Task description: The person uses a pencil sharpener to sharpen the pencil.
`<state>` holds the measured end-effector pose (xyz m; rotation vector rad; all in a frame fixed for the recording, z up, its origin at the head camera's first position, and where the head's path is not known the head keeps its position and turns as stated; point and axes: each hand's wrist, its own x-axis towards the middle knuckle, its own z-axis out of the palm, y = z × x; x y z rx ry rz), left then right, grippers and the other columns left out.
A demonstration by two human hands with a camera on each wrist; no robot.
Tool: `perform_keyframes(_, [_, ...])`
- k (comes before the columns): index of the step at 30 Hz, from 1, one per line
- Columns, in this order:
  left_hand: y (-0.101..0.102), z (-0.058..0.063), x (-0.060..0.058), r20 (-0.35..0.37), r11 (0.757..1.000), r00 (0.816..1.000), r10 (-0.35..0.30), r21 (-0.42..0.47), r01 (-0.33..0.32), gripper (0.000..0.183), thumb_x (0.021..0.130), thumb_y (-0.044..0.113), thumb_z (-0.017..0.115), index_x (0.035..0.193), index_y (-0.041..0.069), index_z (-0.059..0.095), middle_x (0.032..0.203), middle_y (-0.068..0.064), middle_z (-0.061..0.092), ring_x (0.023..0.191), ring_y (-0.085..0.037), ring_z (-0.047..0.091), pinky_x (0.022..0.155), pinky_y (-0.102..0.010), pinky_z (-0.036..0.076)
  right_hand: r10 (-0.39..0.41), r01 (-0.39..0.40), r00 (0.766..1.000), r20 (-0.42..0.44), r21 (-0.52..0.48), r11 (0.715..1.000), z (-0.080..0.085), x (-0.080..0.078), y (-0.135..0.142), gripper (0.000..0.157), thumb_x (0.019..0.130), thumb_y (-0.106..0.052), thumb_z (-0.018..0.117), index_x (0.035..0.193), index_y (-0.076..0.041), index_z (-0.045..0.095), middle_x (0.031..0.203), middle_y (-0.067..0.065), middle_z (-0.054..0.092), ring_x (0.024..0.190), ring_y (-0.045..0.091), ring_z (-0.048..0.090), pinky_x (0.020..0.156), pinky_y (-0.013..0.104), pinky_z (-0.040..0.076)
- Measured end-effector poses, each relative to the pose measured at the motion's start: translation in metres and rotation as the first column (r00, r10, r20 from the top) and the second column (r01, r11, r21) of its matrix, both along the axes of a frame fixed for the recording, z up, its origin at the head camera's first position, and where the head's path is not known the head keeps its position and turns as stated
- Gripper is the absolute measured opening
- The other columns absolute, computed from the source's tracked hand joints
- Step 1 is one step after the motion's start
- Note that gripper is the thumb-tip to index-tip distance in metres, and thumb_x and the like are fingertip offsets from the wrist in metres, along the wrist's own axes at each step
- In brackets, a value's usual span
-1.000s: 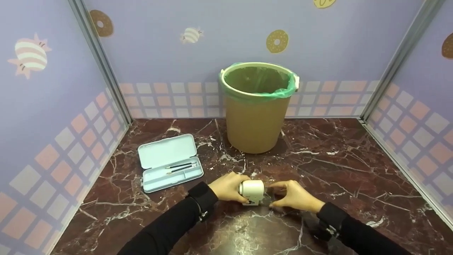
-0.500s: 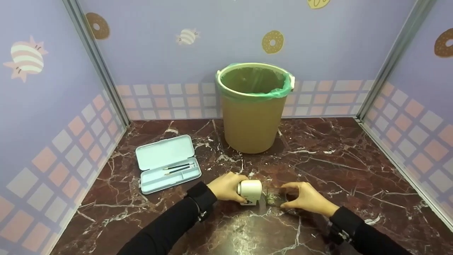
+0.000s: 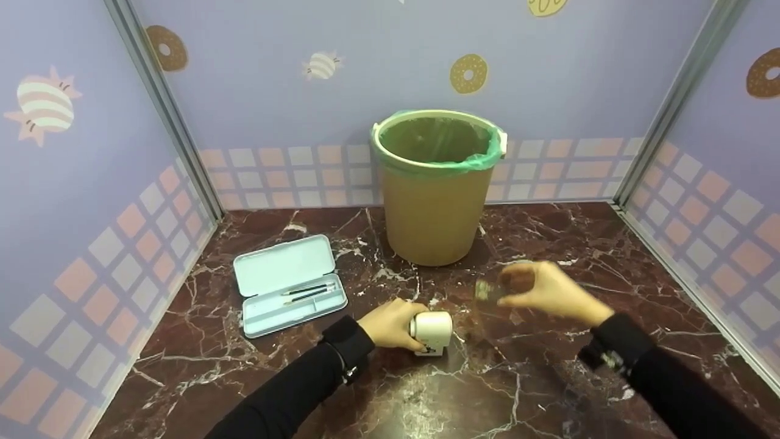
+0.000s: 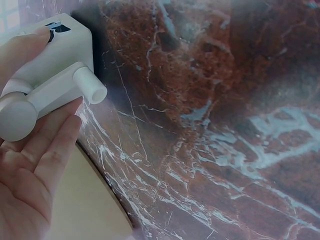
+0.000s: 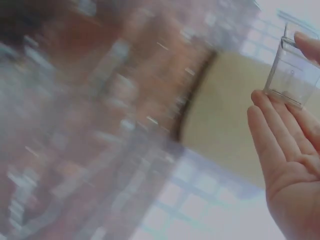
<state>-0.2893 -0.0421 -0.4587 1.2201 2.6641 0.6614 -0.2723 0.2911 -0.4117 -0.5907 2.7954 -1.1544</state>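
A white crank pencil sharpener stands on the marble-patterned tabletop, gripped from its left side by my left hand. In the left wrist view its crank handle faces me, with the thumb on the body above and the fingers below. Raised off the table to the right, my right hand pinches a clear plastic drawer between thumb and fingers. In the head view the drawer is blurred, with something pale showing in it; what that is I cannot tell.
A tall tan bin with a green liner stands against the back wall. Left of it lies an open light-blue pencil case holding pencils. Patterned wall panels enclose the table.
The right hand has drawn the clear drawer rightward out from the sharpener, then lifted it up and away toward the bin. The left hand still holds the sharpener in the same spot.
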Motion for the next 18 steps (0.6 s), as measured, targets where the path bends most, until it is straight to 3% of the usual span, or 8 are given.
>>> perform_keyframes(7, [0.0, 0.0, -0.001, -0.003, 1.0, 1.0, -0.001, -0.005, 0.001, 0.051, 0.07, 0.022, 0.092, 0.114, 0.006, 0.071, 0.097, -0.009, 0.078, 0.08, -0.016, 0.07, 0.068, -0.021, 0.052, -0.026, 0.026, 1.0, 0.003, 0.016, 1.0, 0.077, -0.024, -0.003, 0.048, 0.085, -0.026, 0.081, 0.125, -0.006, 0.066, 0.115, 0.01, 0.076, 0.099, 0.018, 0.074, 0.086, 0.02, 0.059])
perform_keyframes(11, [0.0, -0.002, -0.001, -0.013, 1.0, 1.0, 0.001, -0.013, -0.001, 0.051, 0.07, 0.023, 0.092, 0.114, 0.007, 0.071, 0.097, -0.009, 0.078, 0.079, -0.016, 0.069, 0.068, -0.021, 0.052, -0.067, 0.067, 0.998, -0.014, 0.01, 0.998, 0.12, -0.038, -0.008, 0.047, 0.087, -0.027, 0.081, 0.128, -0.008, 0.066, 0.118, 0.011, 0.076, 0.097, 0.01, 0.073, 0.085, 0.016, 0.057])
perform_keyframes(18, [0.001, -0.002, -0.003, -0.012, 1.0, 1.0, 0.004, -0.021, -0.004, 0.051, 0.071, 0.025, 0.091, 0.114, 0.008, 0.071, 0.096, -0.007, 0.078, 0.077, -0.013, 0.068, 0.067, -0.02, 0.052, -0.139, 0.139, 0.986, -0.086, -0.012, 0.99, 0.179, -0.066, -0.022, 0.051, 0.086, -0.032, 0.082, 0.127, -0.007, 0.066, 0.119, 0.011, 0.075, 0.094, 0.003, 0.071, 0.086, 0.012, 0.055])
